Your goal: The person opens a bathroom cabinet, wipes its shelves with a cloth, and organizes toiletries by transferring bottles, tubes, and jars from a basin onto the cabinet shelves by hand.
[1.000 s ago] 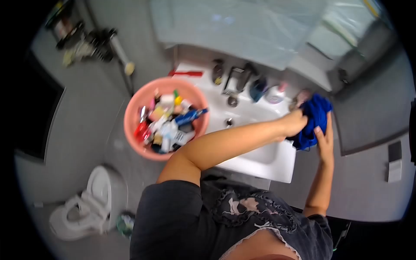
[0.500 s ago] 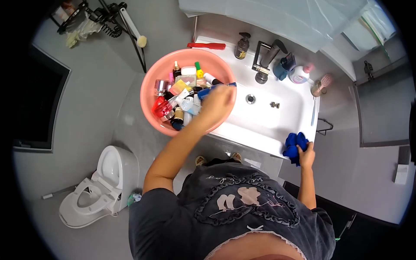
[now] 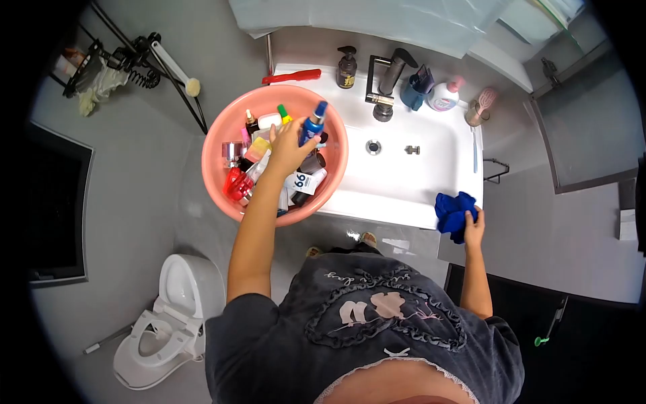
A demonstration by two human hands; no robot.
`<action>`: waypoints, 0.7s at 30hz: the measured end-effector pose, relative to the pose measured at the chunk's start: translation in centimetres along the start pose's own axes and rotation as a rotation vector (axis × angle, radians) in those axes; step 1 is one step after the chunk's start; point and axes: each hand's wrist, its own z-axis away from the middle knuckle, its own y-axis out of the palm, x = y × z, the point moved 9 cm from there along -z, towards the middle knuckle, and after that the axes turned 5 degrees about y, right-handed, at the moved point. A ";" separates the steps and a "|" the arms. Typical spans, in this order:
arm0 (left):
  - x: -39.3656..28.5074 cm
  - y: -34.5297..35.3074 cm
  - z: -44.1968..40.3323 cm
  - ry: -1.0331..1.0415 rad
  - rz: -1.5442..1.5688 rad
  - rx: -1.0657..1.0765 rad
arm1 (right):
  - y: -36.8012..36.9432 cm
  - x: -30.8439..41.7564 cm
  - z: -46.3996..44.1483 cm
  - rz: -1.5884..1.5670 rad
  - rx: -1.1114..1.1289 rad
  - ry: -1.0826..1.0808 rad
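Observation:
Over the pink basin (image 3: 210, 165), my left hand (image 3: 288, 149) grips a blue spray bottle (image 3: 312, 126) with its capped end tilted up and away. Beneath that hand, the basin holds a jumble of toiletries: a red bottle (image 3: 237, 185), a white tube marked 66 (image 3: 301, 182), a dark cylinder (image 3: 313, 162) and several others. Part of the pile is hidden by my hand and forearm. At the front right corner of the white sink, my right hand (image 3: 475, 227) is closed on a bunched dark blue cloth (image 3: 455, 215).
The basin rests on the left part of the white sink (image 3: 397, 185). Along the back stand a brown pump bottle (image 3: 346, 69), a black faucet (image 3: 390, 81), a blue cup (image 3: 414, 94) and a white bottle (image 3: 444, 97). A toilet (image 3: 161, 323) is at lower left.
My left hand has shifted back and left over the basin, and the blue bottle has gone from lying sideways to pointing up. The view has shifted somewhat; my right hand still holds the cloth.

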 end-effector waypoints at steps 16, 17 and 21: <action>-24.7 8.5 0.6 0.458 0.324 0.234 | 8.4 26.0 4.7 -1.043 0.346 -0.083; -24.4 9.5 0.4 0.445 0.392 0.246 | 8.0 25.4 4.4 -1.090 0.340 0.025; -23.4 12.4 -0.5 0.134 0.742 0.341 | 9.8 22.3 2.8 -1.225 0.597 0.289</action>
